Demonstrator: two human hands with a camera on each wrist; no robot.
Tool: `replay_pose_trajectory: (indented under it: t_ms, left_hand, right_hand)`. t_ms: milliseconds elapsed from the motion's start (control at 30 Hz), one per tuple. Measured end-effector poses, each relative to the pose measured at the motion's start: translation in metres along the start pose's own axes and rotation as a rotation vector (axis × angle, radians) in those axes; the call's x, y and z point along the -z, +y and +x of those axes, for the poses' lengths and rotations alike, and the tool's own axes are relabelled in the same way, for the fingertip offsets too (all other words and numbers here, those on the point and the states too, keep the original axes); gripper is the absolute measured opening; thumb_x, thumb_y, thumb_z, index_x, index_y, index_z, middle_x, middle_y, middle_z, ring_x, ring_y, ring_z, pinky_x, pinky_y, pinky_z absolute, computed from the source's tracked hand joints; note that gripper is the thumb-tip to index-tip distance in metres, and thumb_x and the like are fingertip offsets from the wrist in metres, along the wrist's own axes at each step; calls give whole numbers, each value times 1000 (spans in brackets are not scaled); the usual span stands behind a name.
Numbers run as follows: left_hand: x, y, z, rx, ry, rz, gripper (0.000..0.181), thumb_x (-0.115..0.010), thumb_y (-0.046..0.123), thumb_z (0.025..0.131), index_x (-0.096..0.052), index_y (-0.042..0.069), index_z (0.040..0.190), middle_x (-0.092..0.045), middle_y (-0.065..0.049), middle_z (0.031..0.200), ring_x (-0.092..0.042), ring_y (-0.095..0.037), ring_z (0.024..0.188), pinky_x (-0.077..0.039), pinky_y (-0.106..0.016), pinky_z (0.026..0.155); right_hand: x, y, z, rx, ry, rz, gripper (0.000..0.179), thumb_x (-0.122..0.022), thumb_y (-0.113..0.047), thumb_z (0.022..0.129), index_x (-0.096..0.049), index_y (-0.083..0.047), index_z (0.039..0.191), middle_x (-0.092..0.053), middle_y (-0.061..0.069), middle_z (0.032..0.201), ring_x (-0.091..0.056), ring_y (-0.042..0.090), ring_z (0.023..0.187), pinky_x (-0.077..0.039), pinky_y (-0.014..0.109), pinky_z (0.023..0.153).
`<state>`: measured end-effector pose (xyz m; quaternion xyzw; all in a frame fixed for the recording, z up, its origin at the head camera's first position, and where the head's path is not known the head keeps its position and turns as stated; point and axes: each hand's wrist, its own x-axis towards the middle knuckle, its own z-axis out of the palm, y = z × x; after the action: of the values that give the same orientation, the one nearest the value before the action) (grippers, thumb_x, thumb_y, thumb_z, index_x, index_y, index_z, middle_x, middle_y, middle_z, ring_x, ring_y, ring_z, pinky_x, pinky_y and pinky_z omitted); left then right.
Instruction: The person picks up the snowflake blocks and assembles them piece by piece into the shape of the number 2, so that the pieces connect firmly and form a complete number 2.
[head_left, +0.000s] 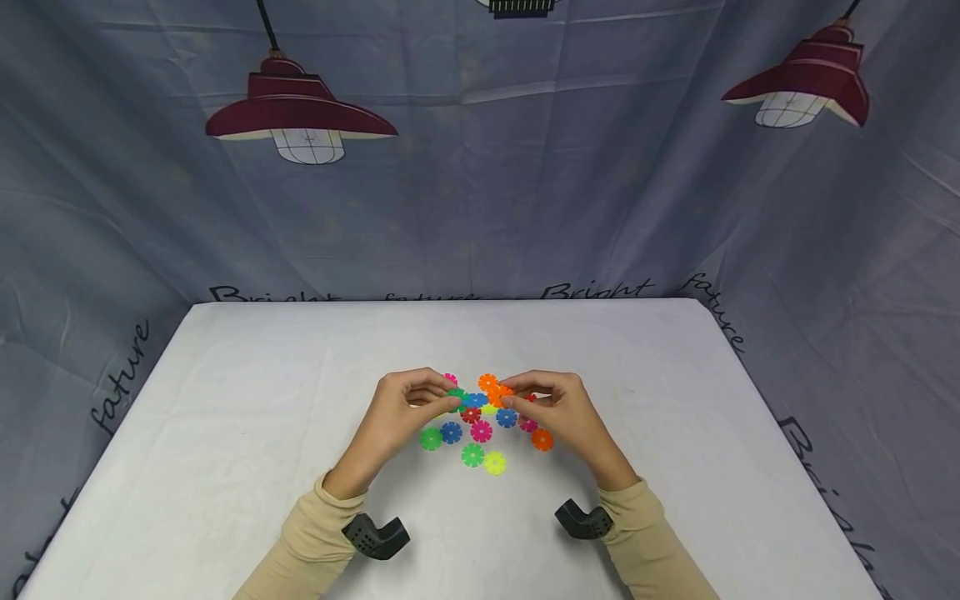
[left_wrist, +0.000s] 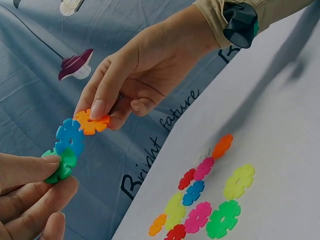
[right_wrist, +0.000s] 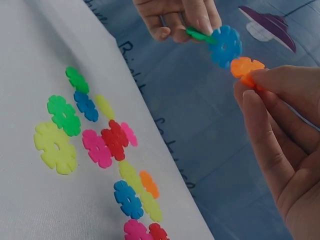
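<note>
Between thumb and fingers, my left hand (head_left: 411,404) pinches a green flower-shaped plastic disc (left_wrist: 65,167). A blue disc (left_wrist: 69,135) sits between the two hands, overlapping the green one at one edge and an orange disc (left_wrist: 92,123) at the other. That orange disc is pinched by the thumb and fingertips of my right hand (head_left: 558,408). The short chain of three is held up off the table, as both wrist views show it against the curtain. Below and around it lie loose discs, among them a pink one (head_left: 482,431) and a yellow one (head_left: 495,463).
Several more notched discs, such as a green one (head_left: 431,439) and an orange one (head_left: 542,440), lie scattered on the white table (head_left: 262,417). A grey-blue curtain (head_left: 480,183) with printed lamps hangs behind and beside the table.
</note>
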<state>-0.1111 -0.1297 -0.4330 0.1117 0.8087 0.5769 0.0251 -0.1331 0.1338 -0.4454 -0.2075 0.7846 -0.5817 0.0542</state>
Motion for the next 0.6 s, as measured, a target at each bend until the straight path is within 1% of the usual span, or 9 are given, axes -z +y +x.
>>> replay_pose_trajectory:
  t_ms: [67,167,267,367,467,600]
  left_hand:
    - [0,0,0,-6,3,0,13,-83,17,89,-77,10,98,-78,-5,93,-76,-27,84,-61,-25,78]
    - [0,0,0,-8,4,-4,12,-83,17,89,-77,11,98,-78,-5,92,-76,-29,85,-61,-26,78]
    - [-1,0,0,-7,0,-8,12,-82,17,89,-77,11,98,-78,-4,92,-76,-27,84,-61,-26,78]
    - [-1,0,0,-14,-4,-17,13,-82,17,89,-77,10,98,-78,-6,93,-76,-30,85,-61,-25,78]
    - [-1,-1,0,-25,-11,-20,15,-82,17,89,-77,8,99,-79,-8,95,-76,-34,87,-60,-24,78]
    - [-2,-3,1,-30,-17,-12,17,-82,18,90,-77,7,100,-79,-9,96,-76,-29,86,-60,-24,79]
  right_hand:
    - [0,0,0,9,6,-2,23,-79,-12,91,-77,-3,112,-77,16,107,-76,15,80,-64,47,74]
    - [0,-1,1,14,15,-3,21,-79,-13,92,-77,-5,111,-77,15,106,-77,25,81,-64,45,74]
    - [0,-1,1,11,16,0,21,-79,-12,91,-77,-5,111,-77,15,106,-75,38,85,-65,43,72]
    - [-1,-1,1,2,11,6,23,-79,-12,91,-77,-4,112,-77,16,106,-73,43,88,-65,42,71]
    - [-2,-2,0,-5,7,14,23,-79,-12,91,-77,-4,113,-77,16,105,-75,41,87,-65,42,68]
    - [-5,-2,1,1,13,17,21,-79,-10,91,-77,-4,111,-78,17,102,-77,25,78,-64,44,65]
